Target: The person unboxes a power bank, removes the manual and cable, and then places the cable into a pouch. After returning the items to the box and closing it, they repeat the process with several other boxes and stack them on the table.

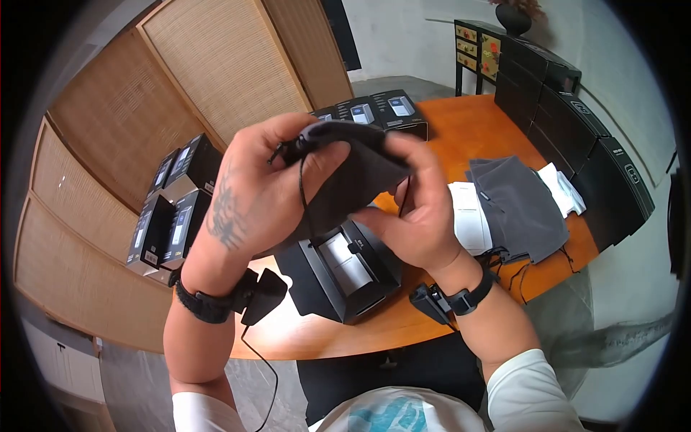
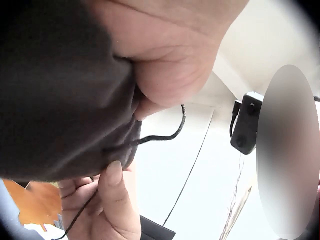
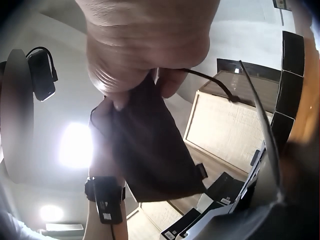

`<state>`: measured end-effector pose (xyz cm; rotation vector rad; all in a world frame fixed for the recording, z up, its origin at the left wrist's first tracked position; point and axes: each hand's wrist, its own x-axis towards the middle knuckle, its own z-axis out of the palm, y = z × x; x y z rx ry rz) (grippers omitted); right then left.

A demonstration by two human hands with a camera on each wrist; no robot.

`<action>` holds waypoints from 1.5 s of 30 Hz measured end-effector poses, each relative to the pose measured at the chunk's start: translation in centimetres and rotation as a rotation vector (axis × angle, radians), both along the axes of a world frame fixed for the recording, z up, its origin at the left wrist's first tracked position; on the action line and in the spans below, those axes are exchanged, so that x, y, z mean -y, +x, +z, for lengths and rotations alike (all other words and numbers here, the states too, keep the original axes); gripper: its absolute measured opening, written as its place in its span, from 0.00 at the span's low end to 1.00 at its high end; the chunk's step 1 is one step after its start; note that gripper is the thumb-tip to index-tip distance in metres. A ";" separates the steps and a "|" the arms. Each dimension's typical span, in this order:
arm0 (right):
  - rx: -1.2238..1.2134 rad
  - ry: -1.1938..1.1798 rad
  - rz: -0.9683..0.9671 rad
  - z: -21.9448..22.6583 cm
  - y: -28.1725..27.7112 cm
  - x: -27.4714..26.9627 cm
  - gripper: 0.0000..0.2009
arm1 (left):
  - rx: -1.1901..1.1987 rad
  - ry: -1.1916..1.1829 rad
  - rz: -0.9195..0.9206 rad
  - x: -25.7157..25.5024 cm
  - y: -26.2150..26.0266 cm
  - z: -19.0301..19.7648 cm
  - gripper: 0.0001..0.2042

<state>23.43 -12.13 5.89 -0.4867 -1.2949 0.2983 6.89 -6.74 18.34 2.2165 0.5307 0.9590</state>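
Note:
A dark grey drawstring pouch [image 1: 353,180] is held up over the table between both hands. My left hand [image 1: 259,183] grips its left side at the gathered top, thumb lying across the cloth. On the other side my right hand [image 1: 425,216] pinches the pouch's edge; in the left wrist view its thumb [image 2: 115,195] presses against the fabric. A black cord [image 2: 165,136] loops out from the cloth. The pouch [image 3: 150,150] hangs down in the right wrist view, a small tag at its edge. Below the hands sits an opened black box [image 1: 309,277] with a white piece inside.
Several more grey pouches [image 1: 518,209] lie stacked at the right, beside white papers [image 1: 469,216]. Printed product boxes [image 1: 188,169] stand at the left, others [image 1: 400,108] at the back. Large black cases [image 1: 576,129] line the right edge of the wooden table [image 1: 471,119].

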 end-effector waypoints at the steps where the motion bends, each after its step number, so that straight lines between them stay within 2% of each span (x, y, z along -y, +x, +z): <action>1: -0.150 -0.001 0.118 0.7 -0.7 0.4 0.33 | 0.011 -0.033 0.002 0.3 0.0 0.4 0.11; 4: -0.250 -0.089 0.375 0.5 -0.2 0.4 0.41 | 0.136 -0.283 -0.134 -0.1 -0.1 0.4 0.10; 6: -0.176 -0.199 0.540 -0.2 0.5 0.1 0.40 | 0.123 -0.291 -0.144 -0.4 -0.3 0.4 0.10; 7: -0.226 -0.162 0.578 -0.1 0.0 0.2 0.35 | 0.136 -0.289 -0.126 -0.3 -0.2 0.3 0.10; 10: -0.205 -0.304 0.593 -1.0 0.1 0.5 0.25 | 0.224 -0.349 -0.112 -0.4 -0.1 0.0 0.11; 13: -0.345 -0.345 0.450 -0.6 -0.7 0.2 0.15 | 0.202 -0.389 -0.134 -0.1 -0.3 -0.2 0.13; 15: -0.411 -0.348 0.443 -0.6 -0.7 0.0 0.14 | 0.089 -0.373 -0.154 -0.2 -0.8 -0.6 0.16; 16: -0.444 -0.348 0.436 -0.6 -0.6 -0.1 0.13 | 0.120 -0.327 -0.238 -0.1 -0.5 -1.1 0.18; 19: -0.431 -0.333 0.326 -1.3 -0.4 -0.5 0.14 | -0.125 -0.225 -0.095 -1.2 -0.9 -2.4 0.20; 22: -0.301 -0.252 0.185 -1.0 -0.2 -0.6 0.14 | -0.160 -0.221 -0.022 -1.3 -0.9 -2.9 0.16; 25: -0.332 -0.212 0.240 -0.9 -0.5 -0.6 0.14 | -0.136 0.054 -0.028 -1.5 -1.2 -2.8 0.09; 26: -0.194 -0.287 0.260 -1.4 0.2 -0.5 0.16 | -0.128 0.147 -0.030 -1.6 -1.4 -2.8 0.06; 27: -0.180 -0.324 0.247 -1.1 0.0 -0.4 0.17 | 0.033 -0.079 -0.099 -2.0 -1.2 -3.6 0.04; 28: -0.165 -0.362 0.234 -0.6 -0.2 -0.2 0.18 | 0.039 -0.132 -0.074 -2.0 -1.3 -3.5 0.04; 30: -0.210 -0.376 0.356 -0.4 -0.1 0.1 0.20 | 0.050 -0.239 -0.024 -1.9 -1.5 -3.6 0.04; 32: 0.004 -0.203 0.284 -0.8 0.3 0.2 0.22 | 0.063 -0.159 -0.087 -2.8 -2.3 -4.0 0.05; 34: -0.060 -0.274 0.321 -1.7 -0.2 -0.4 0.16 | 0.108 -0.054 -0.151 -3.3 -3.1 -4.6 0.05; 36: -0.071 -0.274 0.414 -1.9 -0.4 -0.5 0.13 | 0.202 -0.253 -0.152 -3.9 -3.9 -5.7 0.04; 37: 0.031 -0.292 0.338 -1.7 -0.5 -0.3 0.13 | 0.273 -0.358 -0.159 -3.8 -4.0 -6.2 0.04; 40: 0.266 -0.257 0.257 -1.4 -0.1 -0.4 0.21 | 0.421 -0.655 -0.183 -3.9 -4.9 -7.6 0.07; 41: 0.204 -0.347 0.327 -1.0 -0.4 0.2 0.24 | 0.449 -0.729 -0.180 -4.0 -5.1 -8.0 0.08; 43: 0.058 -0.471 0.487 -0.4 -0.7 0.6 0.19 | 0.439 -0.801 -0.219 -5.1 -5.6 -9.4 0.11; 45: 0.087 -0.507 0.414 -0.5 -0.3 0.5 0.13 | 0.529 -0.910 -0.182 -4.6 -6.1 -9.4 0.14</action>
